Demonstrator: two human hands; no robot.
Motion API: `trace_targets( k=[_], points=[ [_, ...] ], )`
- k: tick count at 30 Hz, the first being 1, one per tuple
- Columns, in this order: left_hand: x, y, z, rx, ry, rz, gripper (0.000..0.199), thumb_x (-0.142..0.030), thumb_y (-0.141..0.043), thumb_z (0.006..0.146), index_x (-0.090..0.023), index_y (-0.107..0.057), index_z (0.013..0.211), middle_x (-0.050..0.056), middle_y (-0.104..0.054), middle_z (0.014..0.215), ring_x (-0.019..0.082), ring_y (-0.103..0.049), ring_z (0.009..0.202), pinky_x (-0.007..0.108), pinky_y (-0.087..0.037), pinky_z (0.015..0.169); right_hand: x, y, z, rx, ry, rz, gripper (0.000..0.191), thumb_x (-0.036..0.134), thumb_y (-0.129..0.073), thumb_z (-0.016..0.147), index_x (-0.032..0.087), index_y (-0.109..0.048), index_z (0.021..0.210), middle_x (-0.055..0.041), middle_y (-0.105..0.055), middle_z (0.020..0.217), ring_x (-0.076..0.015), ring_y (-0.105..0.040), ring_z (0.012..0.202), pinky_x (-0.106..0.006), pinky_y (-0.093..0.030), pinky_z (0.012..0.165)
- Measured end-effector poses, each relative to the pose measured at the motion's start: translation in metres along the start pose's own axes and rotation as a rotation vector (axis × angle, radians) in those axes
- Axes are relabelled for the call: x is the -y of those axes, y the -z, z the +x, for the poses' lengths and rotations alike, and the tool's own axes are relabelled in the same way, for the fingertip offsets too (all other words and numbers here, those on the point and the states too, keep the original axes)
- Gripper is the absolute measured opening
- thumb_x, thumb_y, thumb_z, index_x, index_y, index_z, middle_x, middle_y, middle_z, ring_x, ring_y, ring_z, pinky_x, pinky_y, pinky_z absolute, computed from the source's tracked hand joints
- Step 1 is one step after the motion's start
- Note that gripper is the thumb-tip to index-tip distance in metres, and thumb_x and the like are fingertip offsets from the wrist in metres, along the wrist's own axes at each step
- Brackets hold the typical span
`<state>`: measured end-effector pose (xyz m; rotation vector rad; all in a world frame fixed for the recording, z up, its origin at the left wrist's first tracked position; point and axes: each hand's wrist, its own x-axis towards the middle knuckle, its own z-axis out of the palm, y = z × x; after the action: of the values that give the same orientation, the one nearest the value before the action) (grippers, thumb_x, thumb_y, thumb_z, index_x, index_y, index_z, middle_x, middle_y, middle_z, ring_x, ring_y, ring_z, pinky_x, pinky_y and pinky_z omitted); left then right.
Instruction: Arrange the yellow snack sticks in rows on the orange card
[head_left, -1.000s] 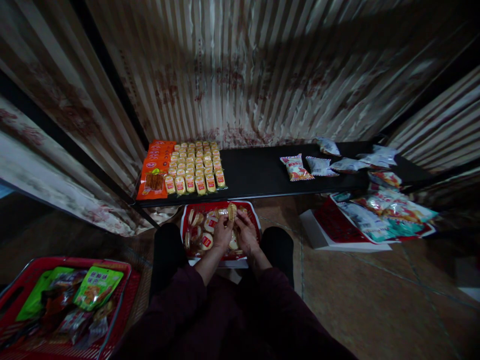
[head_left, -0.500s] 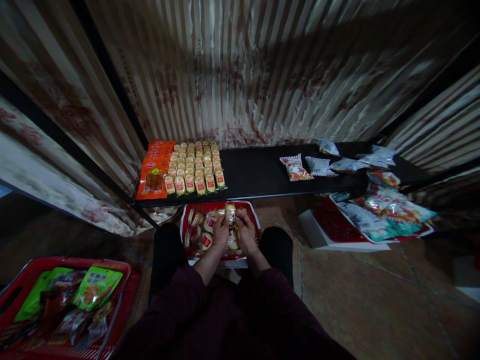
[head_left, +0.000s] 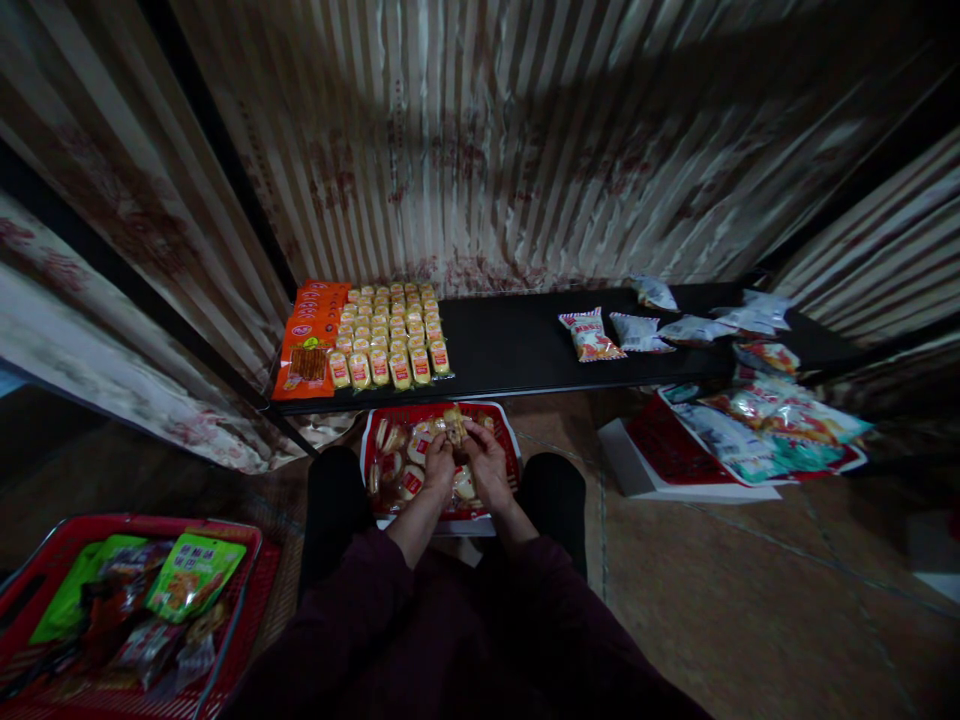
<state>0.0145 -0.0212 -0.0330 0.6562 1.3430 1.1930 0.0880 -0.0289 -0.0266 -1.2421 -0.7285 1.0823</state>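
So both hands are busy with one thing: a small, pale-yellow snack packet in shiny clear wrap (head_left: 454,425). The left hand (head_left: 440,467) and right hand (head_left: 488,466) pinch it from either side, fingers drawn in close. It's held up over the far half of a red plastic basket with a white rim (head_left: 513,440), between the person's knees. Under it lie loose round biscuits in clear wrappers with red labels (head_left: 412,481).

My read: the step in hand is handling that one packet, not digging for another. Can't make out the fingertips well, it's pretty dark. Next move calls for a light pinch, imo, plus some care around the flat black shelf (head_left: 502,345), whose front edge sits just past the basket.

On that shelf, neat rows of small yellow packs (head_left: 390,335) stand beside flat orange pouches (head_left: 306,340), well apart from some puffy white-and-red bags (head_left: 591,334).
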Motion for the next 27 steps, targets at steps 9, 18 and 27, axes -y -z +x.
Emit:
trace_targets(
  k=[9,18,27],
  points=[
    [0.009,-0.002,0.007,0.012,0.13,-0.203,0.025,-0.021,-0.058,0.077,-0.017,-0.069,0.098,0.007,-0.072,0.096,0.015,-0.065,0.089,0.032,-0.047,0.094,-0.002,0.003,0.002,0.031,0.076,-0.191,0.025,0.035,-0.067,0.072,0.023,-0.072,0.094,-0.0042,-0.072,0.099,-0.0207,-0.065,0.091,-0.037,-0.05,0.09],
    [0.011,-0.004,0.007,-0.02,0.207,-0.261,0.024,-0.03,-0.068,0.071,-0.016,-0.068,0.092,0.007,-0.071,0.082,0.017,-0.065,0.078,0.033,-0.052,0.081,0.016,-0.003,-0.007,0.038,0.198,-0.331,0.024,0.041,-0.067,0.073,0.024,-0.072,0.089,-0.0057,-0.07,0.102,-0.0218,-0.062,0.092,-0.037,-0.048,0.09],
    [0.01,-0.001,0.005,0.009,0.186,-0.253,0.026,-0.032,-0.065,0.072,-0.015,-0.069,0.092,0.007,-0.071,0.09,0.017,-0.065,0.086,0.034,-0.05,0.086,0.011,0.0,-0.005,0.009,0.229,-0.471,0.028,0.04,-0.067,0.074,0.024,-0.07,0.096,-0.0057,-0.07,0.102,-0.0228,-0.063,0.091,-0.038,-0.048,0.089]
  ],
)
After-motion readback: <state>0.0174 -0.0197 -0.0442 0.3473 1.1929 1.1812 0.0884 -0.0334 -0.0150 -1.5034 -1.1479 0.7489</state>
